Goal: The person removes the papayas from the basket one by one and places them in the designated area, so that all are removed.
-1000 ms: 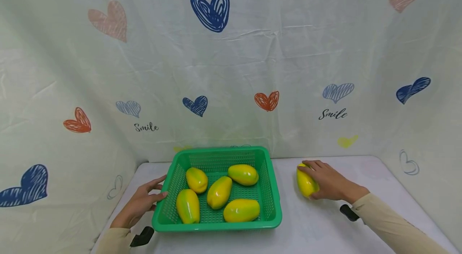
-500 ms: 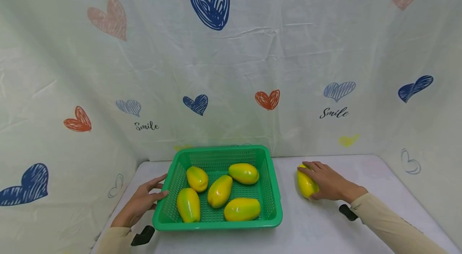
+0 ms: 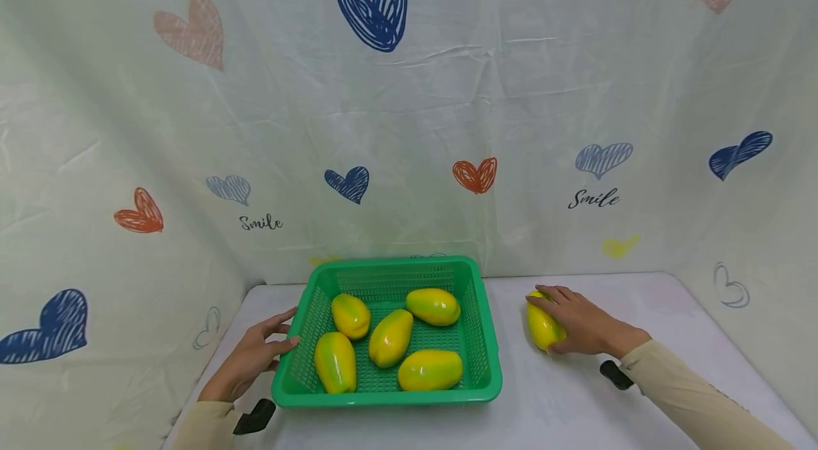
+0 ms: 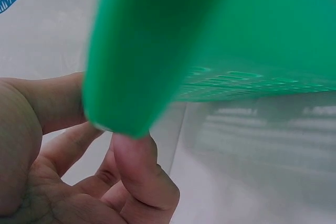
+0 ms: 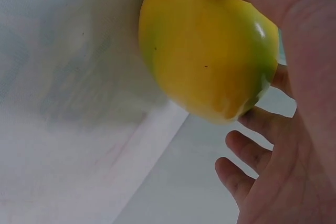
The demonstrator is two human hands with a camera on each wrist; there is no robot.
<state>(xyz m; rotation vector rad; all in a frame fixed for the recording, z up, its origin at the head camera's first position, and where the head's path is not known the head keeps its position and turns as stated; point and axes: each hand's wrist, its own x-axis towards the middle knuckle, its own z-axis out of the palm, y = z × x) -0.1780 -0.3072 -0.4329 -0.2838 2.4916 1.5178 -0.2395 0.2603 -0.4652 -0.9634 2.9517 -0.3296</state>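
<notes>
A green plastic basket (image 3: 386, 399) holds several glossy yellow papayas with green streaks, one of them the papaya (image 3: 390, 338) at its middle. At the basket's left side, my left hand (image 3: 248, 359) grips the rim (image 4: 123, 77) between thumb and a bent finger, as the left wrist view shows. To the right of the basket lies another yellow papaya (image 3: 542, 323) on the table. My right hand (image 3: 584, 322) holds it from above and the right, thumb on the near side, fingers on the far side. In the right wrist view the papaya (image 5: 207, 51) sits between thumb and fingers, two fingertips standing off it.
A white cloth covers the table (image 3: 524, 400). Behind and at both sides hangs a pale curtain (image 3: 409, 109) printed with hearts and lettering. Bare white tabletop lies between the basket and the papaya on the right.
The whole scene sits slightly higher and farther right in view, as if the head moved a little. Both hands, the basket and the papayas keep their places.
</notes>
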